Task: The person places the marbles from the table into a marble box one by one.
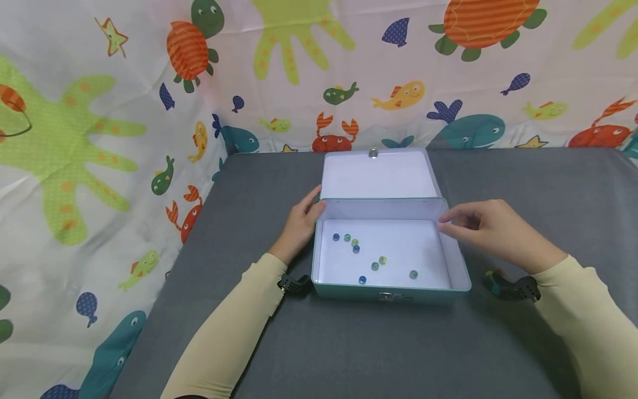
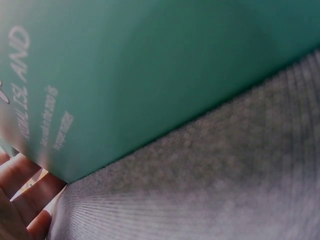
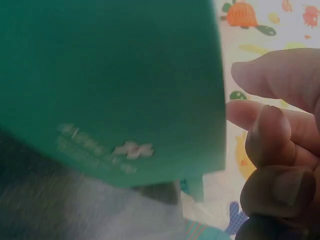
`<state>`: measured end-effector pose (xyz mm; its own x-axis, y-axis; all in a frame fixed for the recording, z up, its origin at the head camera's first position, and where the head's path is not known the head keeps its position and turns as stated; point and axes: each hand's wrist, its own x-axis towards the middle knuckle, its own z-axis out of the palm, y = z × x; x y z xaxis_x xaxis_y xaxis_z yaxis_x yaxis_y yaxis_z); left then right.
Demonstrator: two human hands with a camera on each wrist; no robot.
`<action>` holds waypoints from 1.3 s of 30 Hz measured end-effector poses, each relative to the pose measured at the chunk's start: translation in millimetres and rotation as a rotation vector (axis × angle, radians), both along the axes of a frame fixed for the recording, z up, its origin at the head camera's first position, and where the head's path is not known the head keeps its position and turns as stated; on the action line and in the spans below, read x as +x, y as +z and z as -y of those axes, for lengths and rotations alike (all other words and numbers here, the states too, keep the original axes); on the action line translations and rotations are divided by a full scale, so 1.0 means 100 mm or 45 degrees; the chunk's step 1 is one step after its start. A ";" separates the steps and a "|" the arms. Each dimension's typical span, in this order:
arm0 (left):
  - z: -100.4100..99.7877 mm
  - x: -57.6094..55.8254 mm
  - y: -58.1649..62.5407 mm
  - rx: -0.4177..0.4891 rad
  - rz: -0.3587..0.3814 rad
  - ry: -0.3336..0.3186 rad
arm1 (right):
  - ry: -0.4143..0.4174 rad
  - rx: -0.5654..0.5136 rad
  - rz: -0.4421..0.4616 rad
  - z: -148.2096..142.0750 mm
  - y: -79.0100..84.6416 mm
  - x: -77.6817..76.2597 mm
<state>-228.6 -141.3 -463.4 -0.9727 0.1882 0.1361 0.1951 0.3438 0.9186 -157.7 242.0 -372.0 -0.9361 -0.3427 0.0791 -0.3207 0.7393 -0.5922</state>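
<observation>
A teal tin box (image 1: 391, 292) with a white inside stands open, its lid (image 1: 381, 173) folded back behind it. Several glass marbles lie spread over its floor, among them a blue marble (image 1: 362, 280), a green marble (image 1: 413, 274) and a yellow-green marble (image 1: 382, 260). My left hand (image 1: 301, 224) holds the box at its back left corner, thumb by the rim and fingers along the outside; the left wrist view shows those fingers at the corner. Beside the right rim hovers my right hand (image 1: 490, 230), thumb and forefinger apart, other fingers bent, nothing visible between them.
The box stands on a dark grey tabletop (image 1: 319, 354). Behind and to the left hangs a white cloth (image 1: 169, 33) printed with sea animals. Each wrist carries a black band, the left band (image 1: 294, 284) close to the box's left side, the right band (image 1: 513, 289) beyond its right side.
</observation>
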 end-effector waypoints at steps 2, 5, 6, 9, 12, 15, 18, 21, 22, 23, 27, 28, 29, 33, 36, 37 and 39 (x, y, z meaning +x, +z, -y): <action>0.01 0.00 -0.01 0.000 0.001 -0.001 | -0.011 -0.010 -0.001 -0.05 -0.02 0.04; 0.01 0.01 -0.01 -0.002 -0.003 -0.001 | -0.033 -0.020 -0.010 -0.14 -0.04 0.10; 0.01 0.01 0.00 -0.008 -0.002 0.000 | -0.037 -0.018 -0.012 -0.17 -0.05 0.12; 0.01 0.02 0.00 -0.017 0.003 0.001 | -0.059 -0.008 -0.024 -0.24 -0.05 0.18; -0.01 0.03 0.00 -0.022 0.006 0.005 | -0.072 -0.003 -0.042 -0.34 -0.09 0.22; -0.01 0.02 0.01 -0.017 0.009 0.008 | -0.092 -0.003 -0.048 -0.42 -0.14 0.26; -0.02 0.02 0.02 -0.015 0.016 0.003 | -0.128 -0.013 -0.048 -0.49 -0.19 0.30; -0.01 0.02 0.03 -0.010 0.028 -0.001 | -0.152 -0.017 -0.055 -0.53 -0.23 0.34; -0.01 0.02 0.03 -0.001 0.029 -0.001 | -0.157 -0.017 -0.055 -0.54 -0.23 0.34; -0.01 0.02 0.03 0.008 0.031 0.000 | -0.153 -0.015 -0.065 -0.55 -0.24 0.35; 0.01 0.02 0.03 0.037 0.041 0.013 | -0.113 -0.006 -0.084 -0.57 -0.27 0.35; 0.01 0.01 0.03 0.043 0.043 0.012 | -0.104 -0.008 -0.075 -0.57 -0.27 0.34; 0.02 0.01 0.02 0.043 0.047 0.015 | -0.092 -0.010 -0.057 -0.58 -0.29 0.34; 0.02 0.01 0.02 0.026 0.050 0.018 | -0.056 -0.007 0.036 -0.60 -0.32 0.36; 0.01 0.01 0.01 0.013 0.047 0.023 | -0.037 0.022 0.077 -0.65 -0.36 0.38; 0.01 0.01 0.01 0.011 0.047 0.021 | -0.035 0.042 0.076 -0.66 -0.38 0.38; -0.01 0.00 0.01 0.010 0.047 0.019 | -0.035 0.066 0.064 -0.69 -0.42 0.39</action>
